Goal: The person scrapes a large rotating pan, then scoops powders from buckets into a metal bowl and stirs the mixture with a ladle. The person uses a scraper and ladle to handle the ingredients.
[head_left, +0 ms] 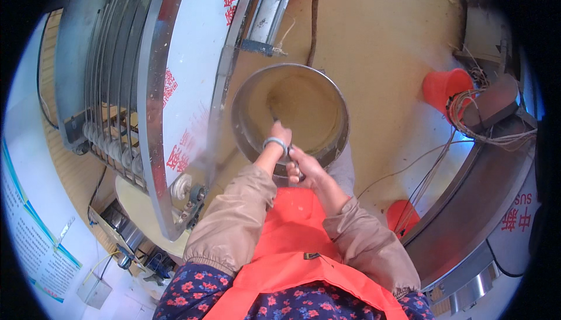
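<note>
A large round metal pot (343, 110) stands in front of me, holding a thick-looking, yellow-beige liquid (312, 101). My left hand (280, 134) is over the near side of the pot, closed round the dark handle of a long-handled tool (274, 111). The tool's far end dips into the liquid, so its head cannot be made out. Nearer me, by the pot's near rim, my right hand (305, 167) is closed on the upper end of what looks like the same handle. A bracelet circles my left wrist.
At the left stands a metal-framed machine (153, 104) with rods and rollers. A curved metal trough (467, 221) is on the right, with cables (467, 121) and a red bucket (441, 89) beside it. Another red container (402, 216) sits lower right. Beyond the pot, a hose (315, 22) crosses the floor.
</note>
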{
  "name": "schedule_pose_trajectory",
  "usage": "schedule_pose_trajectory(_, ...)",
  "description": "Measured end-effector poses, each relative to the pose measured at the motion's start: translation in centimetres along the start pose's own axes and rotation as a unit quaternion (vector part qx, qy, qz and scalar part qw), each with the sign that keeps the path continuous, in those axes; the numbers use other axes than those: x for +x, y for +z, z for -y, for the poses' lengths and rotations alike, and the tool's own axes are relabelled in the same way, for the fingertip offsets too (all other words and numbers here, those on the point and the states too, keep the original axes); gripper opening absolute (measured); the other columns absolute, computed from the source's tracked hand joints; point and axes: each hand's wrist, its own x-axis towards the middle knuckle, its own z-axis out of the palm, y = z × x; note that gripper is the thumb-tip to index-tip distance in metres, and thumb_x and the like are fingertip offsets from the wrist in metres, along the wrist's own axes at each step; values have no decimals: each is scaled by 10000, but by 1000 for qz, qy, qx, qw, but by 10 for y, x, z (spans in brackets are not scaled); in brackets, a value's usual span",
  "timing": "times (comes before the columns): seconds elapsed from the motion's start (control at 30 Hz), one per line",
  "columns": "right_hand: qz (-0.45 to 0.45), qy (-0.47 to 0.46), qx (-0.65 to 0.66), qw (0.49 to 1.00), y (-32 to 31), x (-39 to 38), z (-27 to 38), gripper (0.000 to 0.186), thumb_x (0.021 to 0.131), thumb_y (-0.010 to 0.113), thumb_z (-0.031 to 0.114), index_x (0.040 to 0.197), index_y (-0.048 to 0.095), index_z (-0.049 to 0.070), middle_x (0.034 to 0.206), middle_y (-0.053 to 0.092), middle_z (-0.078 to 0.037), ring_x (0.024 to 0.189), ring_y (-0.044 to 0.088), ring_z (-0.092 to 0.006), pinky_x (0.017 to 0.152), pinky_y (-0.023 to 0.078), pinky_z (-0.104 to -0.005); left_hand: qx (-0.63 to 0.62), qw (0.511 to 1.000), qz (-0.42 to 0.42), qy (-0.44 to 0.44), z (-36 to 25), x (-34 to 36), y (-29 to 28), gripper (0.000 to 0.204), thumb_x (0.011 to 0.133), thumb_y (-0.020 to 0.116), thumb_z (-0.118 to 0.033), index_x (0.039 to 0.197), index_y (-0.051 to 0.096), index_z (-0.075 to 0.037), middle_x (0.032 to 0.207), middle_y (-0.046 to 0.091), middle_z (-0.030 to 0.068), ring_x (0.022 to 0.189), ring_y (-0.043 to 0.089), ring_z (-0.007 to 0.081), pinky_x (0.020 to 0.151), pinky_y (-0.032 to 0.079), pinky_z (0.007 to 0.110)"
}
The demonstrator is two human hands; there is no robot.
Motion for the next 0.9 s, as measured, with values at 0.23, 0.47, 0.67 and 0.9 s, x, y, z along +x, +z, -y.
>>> schedule_pose_trajectory(0.23,-102,8,197,975,-35,-53,-23,101,947,373,222,898,419,146,599,394,31,428,358,-58,358,278,-222,117,973,192,-52,-9,-58,55,330,748,547,-141,987,600,80,1034,565,300,1028,546,394,844,460,402)
schedule_pose_trajectory(0.47,-93,-158,72,980,17,-50,23,97,955,326,212,962,402,152,624,368,38,442,326,-61,385,311,-241,-161,968,191,7,-63,-6,39,128,682,587,-85,745,557,22,659,594,137,572,572,189,538,464,342)
schedule_pose_trajectory(0.67,12,-12,34,999,8,1,7,212,952,365,231,1164,379,246,626,380,29,447,334,-65,387,303,-233,-5,999,4,32,-2,17,1,240,733,558,-124,909,559,39,828,618,225,746,613,318,680,481,386)
schedule_pose_trajectory(0.9,-118,-9,88,989,-41,-32,-10,99,944,388,220,1023,435,184,591,379,28,430,323,-56,369,273,-221,-13,992,109,-57,10,-31,66,357,730,547,-124,1033,563,64,1007,597,274,966,579,374,847,442,378)
